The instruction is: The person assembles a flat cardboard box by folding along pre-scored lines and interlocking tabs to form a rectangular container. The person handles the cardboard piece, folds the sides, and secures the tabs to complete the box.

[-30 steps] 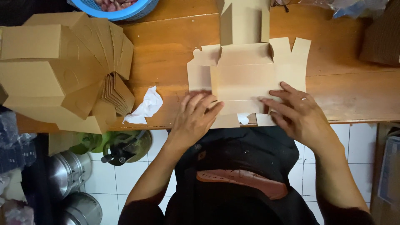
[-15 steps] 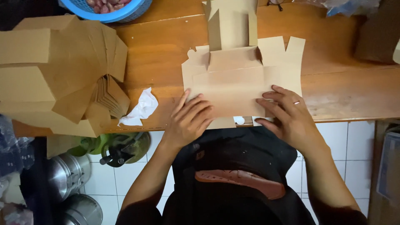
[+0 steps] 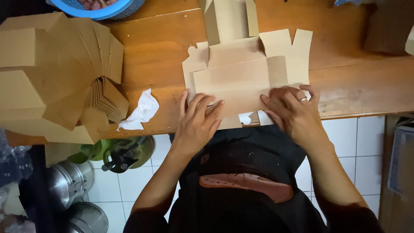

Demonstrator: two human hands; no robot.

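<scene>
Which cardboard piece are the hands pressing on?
The flat box blank lying alone mid-table: left hand and right hand press its near edge. The fanned stack of blanks sits untouched.

The cardboard sheet [image 3: 246,77] was plain pale tan, unprinted; the table [image 3: 159,56] under it was warm orange-brown wood with darker grain; left of the sheet, the stack of flat boxes [image 3: 56,73] showed the same tan; between them lay a white crumpled tissue [image 3: 141,110]; beyond the stack, a basket [image 3: 103,8] was bright blue; below the table, the floor tiles [image 3: 358,142] were white with grey seams.
</scene>
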